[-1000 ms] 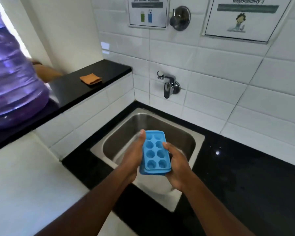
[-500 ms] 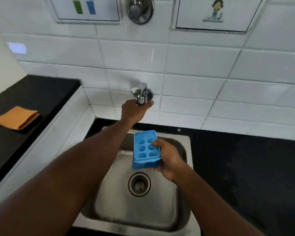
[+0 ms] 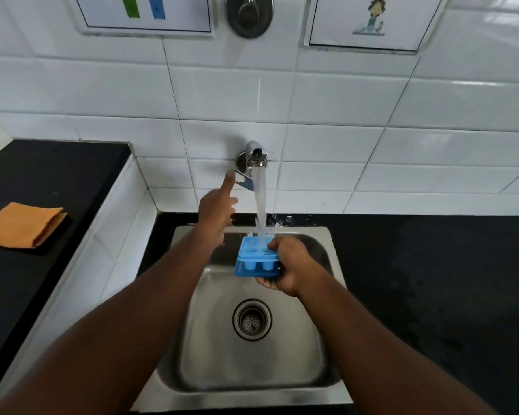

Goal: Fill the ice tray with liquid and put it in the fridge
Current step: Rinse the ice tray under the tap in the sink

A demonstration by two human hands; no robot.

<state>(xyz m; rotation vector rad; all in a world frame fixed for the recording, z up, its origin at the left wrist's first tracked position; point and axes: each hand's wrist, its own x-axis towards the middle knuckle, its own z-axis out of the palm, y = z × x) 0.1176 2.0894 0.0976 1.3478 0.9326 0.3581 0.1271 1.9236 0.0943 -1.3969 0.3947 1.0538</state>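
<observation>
A blue ice tray (image 3: 253,259) is held level over the steel sink (image 3: 318,339), under the wall tap (image 3: 254,157). My right hand (image 3: 285,265) grips the tray's right side. A stream of water (image 3: 260,202) runs from the tap onto the tray's far end and splashes off it. My left hand (image 3: 218,205) is raised beside the tap, index finger stretched out and touching the tip of the tap's lever (image 3: 243,181); it holds nothing.
Black counter (image 3: 432,280) runs right of the sink. On the left, a raised black ledge (image 3: 42,175) carries a folded orange cloth (image 3: 23,224). White tiled wall with two posters and a round metal fitting (image 3: 249,13) stands behind. The sink drain (image 3: 252,320) lies below the tray.
The tap lever has swung and water now runs onto the tray. My right hand moved the tray back under the spout. My left hand has loosened from the tap to a fingertip touch.
</observation>
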